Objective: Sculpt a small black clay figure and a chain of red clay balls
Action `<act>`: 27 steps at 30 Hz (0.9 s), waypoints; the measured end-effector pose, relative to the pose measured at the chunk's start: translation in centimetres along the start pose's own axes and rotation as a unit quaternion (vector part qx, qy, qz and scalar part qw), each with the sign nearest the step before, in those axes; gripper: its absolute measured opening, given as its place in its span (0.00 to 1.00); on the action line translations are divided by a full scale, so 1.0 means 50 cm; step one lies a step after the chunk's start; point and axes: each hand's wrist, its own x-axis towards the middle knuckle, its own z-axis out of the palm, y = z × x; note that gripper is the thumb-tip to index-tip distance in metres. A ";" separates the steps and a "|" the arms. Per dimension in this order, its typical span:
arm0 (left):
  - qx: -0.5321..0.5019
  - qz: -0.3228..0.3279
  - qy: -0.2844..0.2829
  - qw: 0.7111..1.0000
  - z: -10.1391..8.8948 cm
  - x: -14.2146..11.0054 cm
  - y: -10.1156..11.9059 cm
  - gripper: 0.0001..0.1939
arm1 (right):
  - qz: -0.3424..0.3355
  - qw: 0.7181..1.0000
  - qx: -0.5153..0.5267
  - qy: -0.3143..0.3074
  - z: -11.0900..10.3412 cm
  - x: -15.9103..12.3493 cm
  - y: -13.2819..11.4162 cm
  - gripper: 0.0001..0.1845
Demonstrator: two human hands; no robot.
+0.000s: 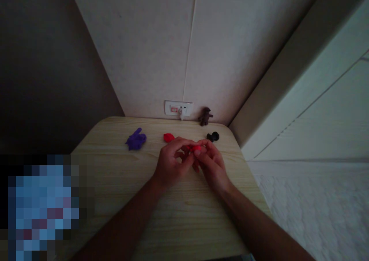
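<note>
A small piece of red modelling clay [197, 148] is pinched between the fingertips of both hands, just above the table. My left hand [176, 159] closes on it from the left, with thumb and forefinger meeting near it. From the other side, my right hand [211, 163] grips the same piece, its fingers partly covering it. Just behind my left hand lies a second red lump [168, 137]. Past my right hand is a black piece with a rounded, dish-like end [213, 137]. A purple clay lump [136, 140] with a raised strip rests to the left.
A small dark brown figure [205, 116] stands at the back of the wooden table [115, 199], against the wall. Beside it is a wall socket [168, 108] with a white plug [181, 114]. A pale panel rises at right, above a white quilted surface [317, 203]. The lower left is pixelated.
</note>
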 end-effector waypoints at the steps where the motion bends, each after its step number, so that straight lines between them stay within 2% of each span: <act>1: -0.004 -0.006 0.013 1.000 0.001 0.001 -0.002 0.09 | -0.007 1.000 -0.008 0.004 0.000 0.001 -0.003 0.12; 4: -0.011 -0.019 0.045 0.999 0.003 0.005 -0.005 0.09 | -0.029 0.999 -0.023 0.021 0.000 0.004 -0.007 0.11; 11: -0.073 -0.071 0.044 0.994 0.003 0.008 0.003 0.14 | -0.059 0.996 -0.058 0.041 -0.004 0.009 -0.002 0.13; 14: -0.094 -0.092 0.058 0.990 0.003 0.014 0.004 0.13 | -0.073 0.994 -0.071 0.040 -0.006 0.011 -0.004 0.12; 21: -0.104 -0.068 0.063 0.990 0.002 0.022 -0.005 0.09 | -0.097 0.989 -0.095 0.054 -0.013 0.014 -0.003 0.08; 27: -0.108 -0.063 0.059 0.990 0.002 0.018 -0.012 0.08 | -0.088 0.985 -0.138 0.049 -0.015 0.016 -0.009 0.16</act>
